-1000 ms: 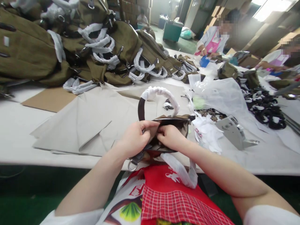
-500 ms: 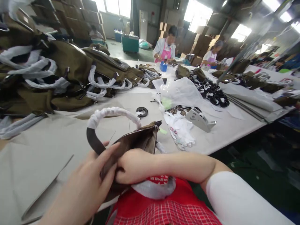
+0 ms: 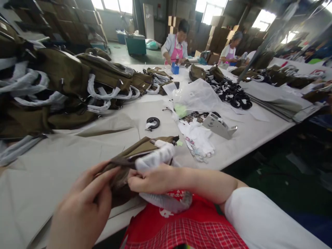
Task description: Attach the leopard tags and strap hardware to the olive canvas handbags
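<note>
An olive bag (image 3: 138, 147) with an open zipper lies at the table's near edge, in front of my body. My left hand (image 3: 88, 200) grips the bag's left end, fingers on its edge. With curled fingers, my right hand (image 3: 147, 180) is at the zipper opening; what its fingertips pinch is too small to make out. One wrapped white handle (image 3: 155, 157) lies over the bag, just above my right hand. The other wrapped handle (image 3: 166, 203) hangs on the near side, against my red apron. Beyond the bag rests a black ring-shaped strap (image 3: 153, 123).
Olive bags with wrapped handles (image 3: 103, 74) are piled at the left. A tape dispenser (image 3: 219, 126), white paper pieces (image 3: 198, 138), a clear plastic bag (image 3: 195, 95) and black straps (image 3: 234, 95) lie to the right. Two people in pink and purple aprons work across the table (image 3: 233, 148).
The upper handle has swung down from standing upright to lying across the bag. My right hand has come out of the bag's opening, and my left hand has shifted slightly left.
</note>
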The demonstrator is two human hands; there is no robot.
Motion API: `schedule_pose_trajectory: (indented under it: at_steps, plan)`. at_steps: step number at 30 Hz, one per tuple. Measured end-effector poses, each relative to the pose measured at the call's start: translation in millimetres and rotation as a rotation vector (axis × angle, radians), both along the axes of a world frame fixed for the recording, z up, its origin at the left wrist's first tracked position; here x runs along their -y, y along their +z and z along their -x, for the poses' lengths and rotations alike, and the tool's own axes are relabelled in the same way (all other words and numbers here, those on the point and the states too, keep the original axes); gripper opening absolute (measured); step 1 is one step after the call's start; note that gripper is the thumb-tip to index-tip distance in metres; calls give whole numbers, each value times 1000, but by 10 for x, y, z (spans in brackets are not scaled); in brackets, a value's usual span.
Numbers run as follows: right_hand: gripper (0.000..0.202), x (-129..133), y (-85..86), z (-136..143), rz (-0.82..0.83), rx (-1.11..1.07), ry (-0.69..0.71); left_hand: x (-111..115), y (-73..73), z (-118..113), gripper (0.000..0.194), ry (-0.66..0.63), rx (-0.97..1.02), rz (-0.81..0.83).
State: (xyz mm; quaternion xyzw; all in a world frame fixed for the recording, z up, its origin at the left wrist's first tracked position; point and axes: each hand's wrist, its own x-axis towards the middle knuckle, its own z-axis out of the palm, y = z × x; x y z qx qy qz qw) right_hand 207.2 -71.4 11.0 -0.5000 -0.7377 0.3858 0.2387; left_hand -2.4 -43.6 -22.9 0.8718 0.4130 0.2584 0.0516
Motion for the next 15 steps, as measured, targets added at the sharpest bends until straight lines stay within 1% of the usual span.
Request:
schedule_pose_trajectory:
  at_steps: [1, 2, 3, 5, 7, 9, 10, 11, 13, 15]
  plan:
    - [23, -21, -14, -9, 16, -33, -9, -38, 11, -38, 40, 89, 1, 24]
    - [21, -43, -33, -18, 43, -58, -33, -69, 26, -80, 34, 139, 2, 61]
    - [20, -65, -55, -28, 80, -93, -52, -93, 46, -122, 32, 139, 2, 114]
    - [16, -110, -94, -55, 195, -195, -98, -115, 97, -198, 32, 66, 29, 232]
    - [15, -163, -115, -87, 327, -285, -117, -106, 154, -256, 29, -47, 44, 358]
    - [18, -222, -110, -107, 396, -286, -108, -76, 196, -304, 24, -124, 48, 434]
    - [20, -245, -98, -105, 382, -238, -93, -60, 204, -326, 22, -132, 48, 444]
    - [22, -256, -80, -94, 327, -161, -75, -47, 200, -348, 21, -122, 43, 440]
    - [24, -224, -25, -49, 116, 48, -37, -36, 163, -384, 20, -83, 22, 410]
    - [25, -111, 59, -9, -131, 262, 4, -43, 111, -404, 21, -86, 25, 379]
